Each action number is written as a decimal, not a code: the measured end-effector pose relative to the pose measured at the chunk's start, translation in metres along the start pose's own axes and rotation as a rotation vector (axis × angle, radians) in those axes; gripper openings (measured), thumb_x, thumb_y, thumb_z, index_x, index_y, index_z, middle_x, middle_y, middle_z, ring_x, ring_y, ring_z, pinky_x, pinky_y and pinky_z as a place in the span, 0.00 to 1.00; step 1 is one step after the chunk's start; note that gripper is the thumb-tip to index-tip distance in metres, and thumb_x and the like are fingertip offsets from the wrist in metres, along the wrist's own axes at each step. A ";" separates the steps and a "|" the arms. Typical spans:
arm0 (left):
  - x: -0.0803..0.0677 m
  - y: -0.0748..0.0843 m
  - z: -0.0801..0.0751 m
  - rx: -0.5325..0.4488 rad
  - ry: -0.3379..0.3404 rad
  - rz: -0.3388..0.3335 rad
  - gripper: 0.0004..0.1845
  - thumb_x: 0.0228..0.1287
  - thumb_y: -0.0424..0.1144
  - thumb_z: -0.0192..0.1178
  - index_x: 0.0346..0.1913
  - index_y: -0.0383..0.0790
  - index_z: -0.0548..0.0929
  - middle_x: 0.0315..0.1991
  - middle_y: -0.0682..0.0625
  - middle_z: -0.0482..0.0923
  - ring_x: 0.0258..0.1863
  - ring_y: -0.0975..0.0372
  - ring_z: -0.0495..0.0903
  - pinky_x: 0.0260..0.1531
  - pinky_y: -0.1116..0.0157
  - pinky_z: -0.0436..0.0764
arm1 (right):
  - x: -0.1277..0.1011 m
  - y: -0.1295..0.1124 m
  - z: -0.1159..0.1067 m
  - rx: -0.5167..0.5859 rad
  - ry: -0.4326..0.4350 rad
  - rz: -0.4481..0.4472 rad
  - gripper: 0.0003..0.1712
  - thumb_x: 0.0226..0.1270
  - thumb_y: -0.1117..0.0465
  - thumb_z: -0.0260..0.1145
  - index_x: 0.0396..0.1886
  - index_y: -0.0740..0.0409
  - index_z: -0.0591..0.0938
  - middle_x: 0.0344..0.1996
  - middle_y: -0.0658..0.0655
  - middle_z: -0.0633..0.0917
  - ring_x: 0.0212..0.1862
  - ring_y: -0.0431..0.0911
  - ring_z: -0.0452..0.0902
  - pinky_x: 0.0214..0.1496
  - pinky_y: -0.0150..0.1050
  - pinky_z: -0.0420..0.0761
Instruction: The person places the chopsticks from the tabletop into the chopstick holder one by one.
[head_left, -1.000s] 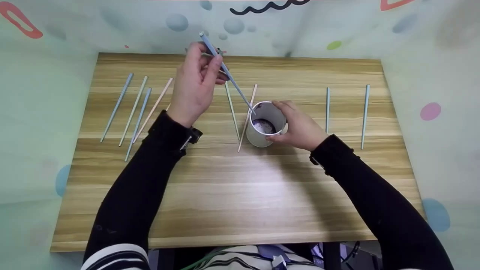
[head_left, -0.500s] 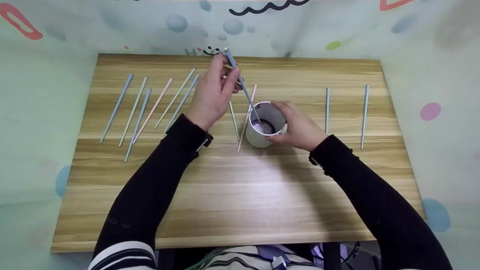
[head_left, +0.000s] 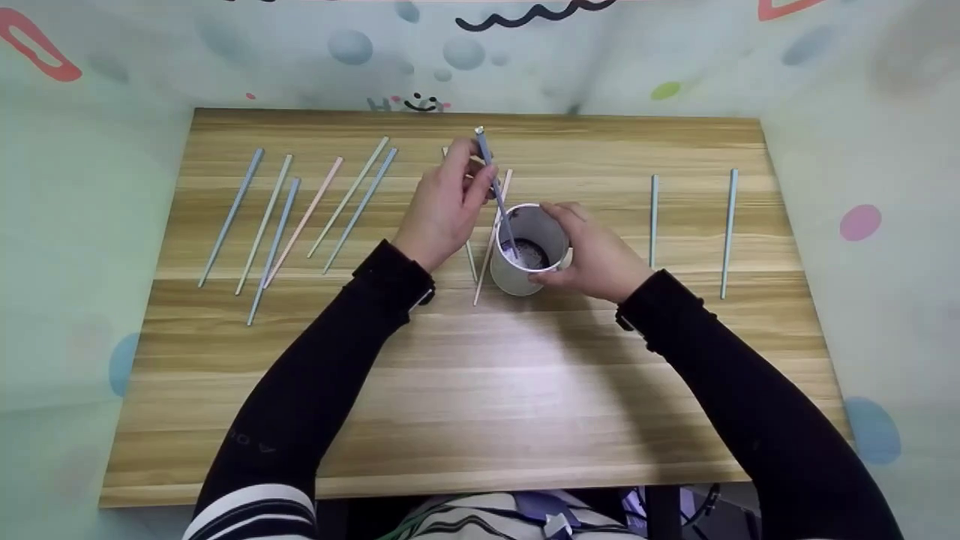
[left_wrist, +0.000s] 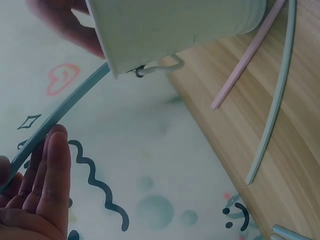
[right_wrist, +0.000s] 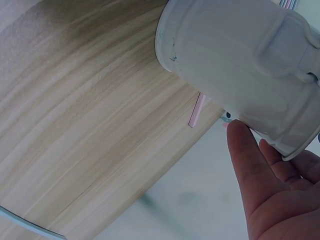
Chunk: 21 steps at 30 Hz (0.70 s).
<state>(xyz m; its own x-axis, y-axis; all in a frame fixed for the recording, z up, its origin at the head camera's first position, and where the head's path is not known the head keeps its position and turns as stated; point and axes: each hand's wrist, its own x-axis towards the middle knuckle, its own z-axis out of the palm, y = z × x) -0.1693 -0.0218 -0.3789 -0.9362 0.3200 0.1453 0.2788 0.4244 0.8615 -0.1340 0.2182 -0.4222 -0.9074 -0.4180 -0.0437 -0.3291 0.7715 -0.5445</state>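
Observation:
My left hand (head_left: 441, 214) pinches a blue chopstick (head_left: 487, 154) near its upper end, thumb against fingers. The chopstick slants down, its lower tip inside a white metal pail (head_left: 516, 282) that stands on the table. With thumb and fingers spread across the rim, my right hand (head_left: 604, 259) grips the pail's right side. Dark reddish patches mark the pail's inside bottom. In the left wrist view the chopstick (left_wrist: 75, 100) enters over the rim, and a wire handle (left_wrist: 165, 67) hangs at the pail's side. Left of the pail lie a pink chopstick (head_left: 483, 277) and a pale green chopstick (head_left: 471, 262).
Several blue, pale green and pink chopsticks lie slanted at the left of the wooden table (head_left: 420, 420), among them a blue chopstick (head_left: 231, 217) and a pink chopstick (head_left: 303, 223). Two more blue chopsticks stand apart at right, one of them a far blue chopstick (head_left: 729, 232). Patterned cloth surrounds the table.
My left hand has moved right and down toward the pail, lowering the blue chopstick deeper inside and bringing it more upright. The right hand and the pail stay in place.

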 end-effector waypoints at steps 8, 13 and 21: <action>-0.001 -0.007 0.008 0.035 -0.009 0.013 0.15 0.81 0.45 0.48 0.59 0.38 0.70 0.47 0.42 0.86 0.45 0.55 0.88 0.48 0.65 0.85 | -0.001 0.001 0.001 -0.016 0.004 0.003 0.59 0.50 0.45 0.81 0.77 0.62 0.63 0.71 0.61 0.71 0.68 0.56 0.72 0.74 0.50 0.71; 0.000 -0.009 0.012 0.036 -0.016 0.005 0.15 0.81 0.44 0.49 0.60 0.39 0.70 0.48 0.42 0.86 0.46 0.54 0.88 0.49 0.64 0.85 | -0.001 0.001 0.001 -0.015 0.005 0.000 0.59 0.51 0.46 0.81 0.77 0.62 0.63 0.70 0.62 0.71 0.68 0.56 0.73 0.74 0.50 0.72; -0.001 -0.014 0.014 0.036 -0.017 0.000 0.15 0.81 0.44 0.49 0.60 0.39 0.69 0.49 0.42 0.86 0.46 0.55 0.88 0.50 0.63 0.85 | -0.001 0.000 0.000 -0.015 0.000 0.008 0.59 0.50 0.46 0.82 0.77 0.62 0.63 0.70 0.62 0.71 0.67 0.56 0.73 0.73 0.50 0.72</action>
<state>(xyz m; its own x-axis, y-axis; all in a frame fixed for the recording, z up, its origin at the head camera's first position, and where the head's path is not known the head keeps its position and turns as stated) -0.1690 -0.0160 -0.3981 -0.9326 0.3341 0.1366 0.2864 0.4549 0.8432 -0.1335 0.2187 -0.4227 -0.9100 -0.4119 -0.0474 -0.3261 0.7816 -0.5318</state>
